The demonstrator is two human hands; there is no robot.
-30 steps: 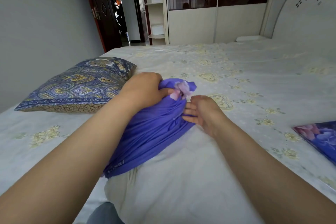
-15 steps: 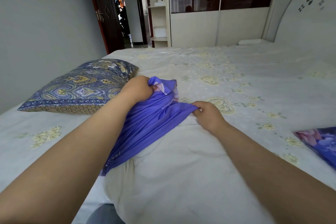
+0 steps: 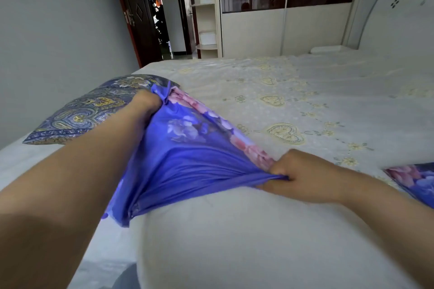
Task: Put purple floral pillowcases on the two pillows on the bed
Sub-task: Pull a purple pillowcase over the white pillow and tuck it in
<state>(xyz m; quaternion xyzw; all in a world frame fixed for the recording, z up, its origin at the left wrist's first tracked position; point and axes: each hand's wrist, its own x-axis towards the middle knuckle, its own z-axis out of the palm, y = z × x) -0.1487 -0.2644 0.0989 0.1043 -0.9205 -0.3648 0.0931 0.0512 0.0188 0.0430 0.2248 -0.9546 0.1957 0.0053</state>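
Nearest the camera, a bare white pillow (image 3: 246, 237) lies on the bed (image 3: 328, 91), filling the lower middle of the view. Over its far end is drawn a purple floral pillowcase (image 3: 185, 155), its plain purple inside facing up near the pillow and a band of pink flowers running along its far edge. At the right, the right hand (image 3: 293, 171) grips the cloth's edge, its fingers (image 3: 277, 168) curled tight round a bunched fold that rests against the pillow. At the left and farther off, the left hand (image 3: 146, 103) holds the other end of the pillowcase raised off the bed, fingers closed round a gathered corner; the fabric stretches taut between the two hands. At the right border of the view a second purple floral pillowcase (image 3: 415, 180) lies flat on the sheet, only partly in frame. Behind the left hand sits a second pillow (image 3: 94, 110) in a blue and gold paisley cover, near the bed's left side. Beyond it the pale sheet with yellow heart embroidery runs to the white headboard (image 3: 404, 12) at the right. Farthest off stand a cream wardrobe (image 3: 281, 26) with a dark glass band and a dark wooden door (image 3: 138, 14), open.
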